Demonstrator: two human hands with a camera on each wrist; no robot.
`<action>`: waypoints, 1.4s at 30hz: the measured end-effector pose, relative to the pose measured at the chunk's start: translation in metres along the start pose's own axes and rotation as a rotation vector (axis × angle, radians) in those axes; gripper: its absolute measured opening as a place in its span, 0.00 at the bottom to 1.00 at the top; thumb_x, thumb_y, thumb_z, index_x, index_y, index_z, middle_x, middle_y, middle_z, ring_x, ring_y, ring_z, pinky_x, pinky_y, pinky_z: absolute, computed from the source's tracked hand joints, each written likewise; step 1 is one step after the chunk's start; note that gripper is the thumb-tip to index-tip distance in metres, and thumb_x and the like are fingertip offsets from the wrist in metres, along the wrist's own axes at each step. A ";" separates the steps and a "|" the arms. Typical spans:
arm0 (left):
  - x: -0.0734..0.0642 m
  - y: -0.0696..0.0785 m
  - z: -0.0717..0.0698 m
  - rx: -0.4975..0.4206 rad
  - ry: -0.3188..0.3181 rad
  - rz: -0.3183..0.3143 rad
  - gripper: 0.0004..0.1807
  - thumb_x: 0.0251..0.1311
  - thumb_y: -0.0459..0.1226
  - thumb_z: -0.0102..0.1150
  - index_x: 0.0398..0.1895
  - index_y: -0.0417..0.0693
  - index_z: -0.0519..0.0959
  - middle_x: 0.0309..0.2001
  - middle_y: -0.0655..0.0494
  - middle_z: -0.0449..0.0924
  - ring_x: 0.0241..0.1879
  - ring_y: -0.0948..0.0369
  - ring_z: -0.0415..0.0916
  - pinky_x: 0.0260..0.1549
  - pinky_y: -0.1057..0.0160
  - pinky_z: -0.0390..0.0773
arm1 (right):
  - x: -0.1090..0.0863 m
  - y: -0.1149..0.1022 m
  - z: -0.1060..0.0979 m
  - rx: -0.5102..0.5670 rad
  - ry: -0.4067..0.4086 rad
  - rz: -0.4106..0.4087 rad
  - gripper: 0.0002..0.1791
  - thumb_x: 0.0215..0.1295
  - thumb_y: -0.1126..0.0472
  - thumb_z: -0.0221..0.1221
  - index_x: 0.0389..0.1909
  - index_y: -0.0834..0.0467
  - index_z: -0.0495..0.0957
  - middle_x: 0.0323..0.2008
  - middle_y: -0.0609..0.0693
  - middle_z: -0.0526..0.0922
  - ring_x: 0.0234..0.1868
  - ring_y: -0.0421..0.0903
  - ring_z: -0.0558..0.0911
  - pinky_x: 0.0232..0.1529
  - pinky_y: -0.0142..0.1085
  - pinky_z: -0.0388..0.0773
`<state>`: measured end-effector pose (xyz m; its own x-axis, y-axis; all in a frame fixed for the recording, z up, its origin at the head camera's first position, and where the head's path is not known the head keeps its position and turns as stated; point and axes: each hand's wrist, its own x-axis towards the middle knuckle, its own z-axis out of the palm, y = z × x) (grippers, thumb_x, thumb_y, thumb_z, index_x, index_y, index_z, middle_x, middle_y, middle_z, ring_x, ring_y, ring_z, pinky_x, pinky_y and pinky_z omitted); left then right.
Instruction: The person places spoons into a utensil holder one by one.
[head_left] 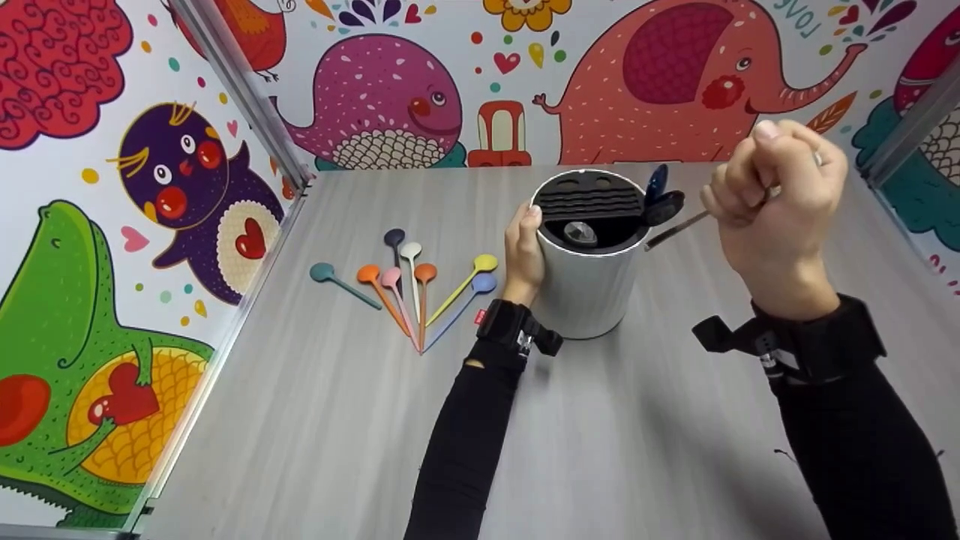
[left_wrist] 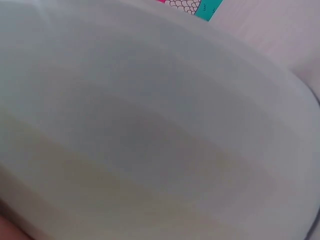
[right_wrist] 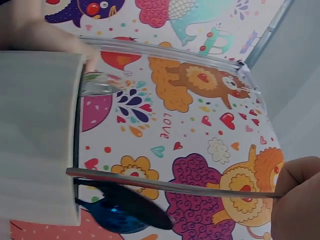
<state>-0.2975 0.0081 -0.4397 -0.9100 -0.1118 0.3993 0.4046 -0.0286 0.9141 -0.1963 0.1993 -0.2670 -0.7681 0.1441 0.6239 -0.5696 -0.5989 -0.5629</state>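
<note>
Printed walls (head_left: pixel 510 75) w/ cartoon animals run across the top & down the L side of the head view; the grey tabletop (head_left: pixel 300 435) fills most of the rest. Your R sleeve (head_left: pixel 862 450) comes up from bottom R, your L sleeve (head_left: pixel 457 442) from bottom ctr, both black. The whitish canister (head_left: pixel 589 292) stands upright on the tabletop just R of ctr, black insert (head_left: pixel 589 202) in its top. Your R grip (head_left: pixel 780 191), upper R, is a fist held high, clamped on a thin stick (head_left: pixel 679 229); your L grip (head_left: pixel 525 247) curls round the canister's L side, a fingertip near the rim. Eight coloured spoons (head_left: pixel 411 253) lie mid-L, most handles converging at the bottom. Blue head (head_left: pixel 658 182) & black head (head_left: pixel 665 208) stick out at the canister's R rim. The stick slants down-L, tip by that rim; can't tell if touching.
</note>
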 end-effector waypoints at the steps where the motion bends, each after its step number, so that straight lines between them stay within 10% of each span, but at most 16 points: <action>1: 0.000 0.001 -0.001 -0.003 -0.003 -0.002 0.28 0.63 0.46 0.32 0.52 0.38 0.76 0.48 0.43 0.79 0.47 0.62 0.74 0.52 0.66 0.70 | 0.001 0.000 0.002 0.004 0.000 -0.012 0.23 0.61 0.67 0.52 0.13 0.60 0.51 0.12 0.50 0.51 0.09 0.40 0.48 0.10 0.31 0.42; 30: 0.003 -0.001 0.000 -0.012 0.002 0.015 0.26 0.63 0.46 0.32 0.45 0.36 0.76 0.42 0.45 0.77 0.41 0.65 0.71 0.47 0.68 0.70 | -0.015 0.062 0.008 -0.181 0.031 -0.058 0.22 0.62 0.71 0.52 0.10 0.63 0.58 0.08 0.50 0.58 0.09 0.43 0.53 0.11 0.33 0.46; 42: -0.011 0.037 -0.004 0.020 -0.008 -0.002 0.25 0.63 0.42 0.32 0.47 0.34 0.76 0.43 0.43 0.78 0.41 0.67 0.71 0.47 0.68 0.71 | -0.028 0.087 -0.001 -0.367 0.021 -0.036 0.22 0.63 0.70 0.53 0.10 0.64 0.60 0.07 0.50 0.63 0.08 0.44 0.58 0.09 0.32 0.53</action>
<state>-0.2723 0.0047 -0.4099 -0.9114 -0.1038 0.3981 0.4011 -0.0090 0.9160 -0.2241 0.1445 -0.3342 -0.7492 0.1786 0.6378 -0.6606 -0.2712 -0.7000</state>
